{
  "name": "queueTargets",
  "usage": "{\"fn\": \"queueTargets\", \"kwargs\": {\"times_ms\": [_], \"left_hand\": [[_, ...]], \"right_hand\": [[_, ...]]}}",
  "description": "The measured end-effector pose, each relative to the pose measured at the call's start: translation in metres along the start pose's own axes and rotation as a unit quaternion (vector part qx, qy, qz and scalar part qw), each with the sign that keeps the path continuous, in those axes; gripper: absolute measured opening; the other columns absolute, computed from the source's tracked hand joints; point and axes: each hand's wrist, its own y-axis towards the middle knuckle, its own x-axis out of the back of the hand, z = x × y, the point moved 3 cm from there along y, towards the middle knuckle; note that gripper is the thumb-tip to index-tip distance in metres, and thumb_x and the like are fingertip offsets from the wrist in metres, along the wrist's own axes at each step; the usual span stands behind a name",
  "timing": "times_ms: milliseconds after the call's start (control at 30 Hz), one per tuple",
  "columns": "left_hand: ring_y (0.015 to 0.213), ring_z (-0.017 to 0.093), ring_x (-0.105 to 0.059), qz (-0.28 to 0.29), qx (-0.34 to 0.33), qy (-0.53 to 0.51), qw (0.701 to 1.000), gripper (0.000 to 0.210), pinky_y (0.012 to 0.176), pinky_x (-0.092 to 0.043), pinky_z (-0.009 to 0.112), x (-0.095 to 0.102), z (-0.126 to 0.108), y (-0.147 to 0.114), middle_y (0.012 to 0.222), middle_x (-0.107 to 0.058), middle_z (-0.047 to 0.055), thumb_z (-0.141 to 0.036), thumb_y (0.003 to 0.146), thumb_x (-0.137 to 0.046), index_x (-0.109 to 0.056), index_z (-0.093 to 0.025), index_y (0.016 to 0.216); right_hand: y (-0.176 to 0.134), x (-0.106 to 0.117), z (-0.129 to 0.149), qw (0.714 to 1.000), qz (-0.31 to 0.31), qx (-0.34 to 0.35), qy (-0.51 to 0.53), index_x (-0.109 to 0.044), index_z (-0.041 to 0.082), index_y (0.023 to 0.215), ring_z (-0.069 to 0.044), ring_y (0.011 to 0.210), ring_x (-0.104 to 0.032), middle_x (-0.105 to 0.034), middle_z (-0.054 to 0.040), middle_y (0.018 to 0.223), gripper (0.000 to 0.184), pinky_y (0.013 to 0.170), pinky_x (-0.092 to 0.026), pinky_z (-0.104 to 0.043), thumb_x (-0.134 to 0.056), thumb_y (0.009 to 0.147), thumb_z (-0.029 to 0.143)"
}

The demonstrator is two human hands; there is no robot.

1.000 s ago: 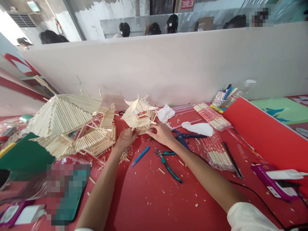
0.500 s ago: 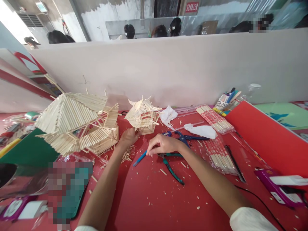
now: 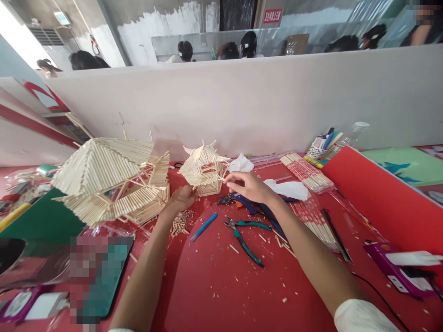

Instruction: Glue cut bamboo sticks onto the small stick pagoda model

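Observation:
A small model pavilion point(image 3: 204, 170) made of thin wooden sticks stands on the red table. At the left of its base, my left hand point(image 3: 182, 198) has its fingers closed on the edge; the fingertips are partly hidden. My right hand point(image 3: 247, 184) reaches in from the other side, thumb and forefinger pinched at a stick on the lower eave's corner. Below the hands lie a blue pen-like stick point(image 3: 203, 227) and green-handled cutting pliers point(image 3: 247, 240). A blue glue gun point(image 3: 247, 204) rests partly beneath my right forearm. Short stick offcuts point(image 3: 180, 223) are heaped near my left wrist.
A larger stick pavilion point(image 3: 100, 170) stands at left, beside a phone point(image 3: 107, 276). Bundles of sticks point(image 3: 306, 170), white tissue point(image 3: 289, 188), a pen holder point(image 3: 316, 151) and a red board point(image 3: 374, 193) are at right. A white partition point(image 3: 242, 101) runs behind; people's heads show beyond it.
My right hand has moved up and away from the blue stick and glue gun to the small pavilion's right side. My left hand has stayed by the base.

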Motion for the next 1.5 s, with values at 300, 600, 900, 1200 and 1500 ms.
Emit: {"fn": "queueTargets", "kwargs": {"times_ms": [300, 600, 900, 1200, 1500], "left_hand": [[0.074, 0.017, -0.067, 0.227, -0.140, -0.124, 0.956, 0.029, 0.068, -0.050, 0.024, 0.002, -0.023, -0.025, 0.078, -0.074, 0.002, -0.046, 0.089, -0.059, -0.077, -0.024, 0.084], [0.066, 0.012, -0.062, 0.365, -0.183, -0.256, 0.876, 0.024, 0.062, -0.049, 0.024, 0.018, -0.059, -0.050, 0.096, -0.078, 0.006, -0.041, 0.094, -0.059, -0.072, -0.024, 0.104], [0.069, 0.012, -0.069, 0.218, -0.205, -0.317, 0.900, 0.014, 0.063, -0.057, 0.027, 0.042, -0.093, -0.067, 0.099, -0.076, 0.006, -0.028, 0.093, -0.053, -0.058, -0.020, 0.103], [0.083, 0.014, -0.070, -0.041, -0.255, -0.233, 0.938, 0.020, 0.073, -0.056, 0.025, 0.054, -0.103, -0.067, 0.097, -0.075, 0.004, -0.027, 0.093, -0.059, -0.063, -0.019, 0.111], [0.081, 0.013, -0.068, -0.279, -0.275, -0.107, 0.914, 0.022, 0.076, -0.053, 0.023, 0.051, -0.098, -0.062, 0.097, -0.075, 0.004, -0.030, 0.102, -0.052, -0.072, -0.021, 0.102]], "right_hand": [[0.002, 0.007, -0.010, 0.996, -0.060, 0.009, -0.068, -0.069, 0.019, 0.079, -0.015, 0.066, -0.057, -0.067, -0.0008, 0.073, 0.030, 0.061, -0.040, -0.027, -0.060, 0.095, 0.044], [-0.005, -0.006, 0.006, 0.985, 0.165, 0.028, -0.051, -0.077, 0.024, 0.100, -0.017, 0.081, -0.070, -0.078, -0.0024, 0.091, 0.014, 0.072, -0.051, -0.028, -0.069, 0.091, 0.029], [-0.009, -0.003, 0.022, 0.982, 0.173, 0.067, -0.023, -0.077, 0.023, 0.095, -0.016, 0.080, -0.069, -0.077, -0.0003, 0.089, 0.013, 0.075, -0.050, -0.028, -0.069, 0.092, 0.033], [-0.003, 0.003, 0.013, 0.999, -0.012, 0.044, 0.013, -0.070, 0.020, 0.096, -0.017, 0.079, -0.066, -0.073, -0.0032, 0.088, 0.024, 0.072, -0.050, -0.029, -0.062, 0.096, 0.043], [0.003, -0.007, 0.012, 0.994, -0.092, 0.052, 0.011, -0.069, 0.020, 0.091, -0.016, 0.076, -0.063, -0.072, -0.0021, 0.085, 0.022, 0.072, -0.048, -0.028, -0.058, 0.099, 0.038]]}}
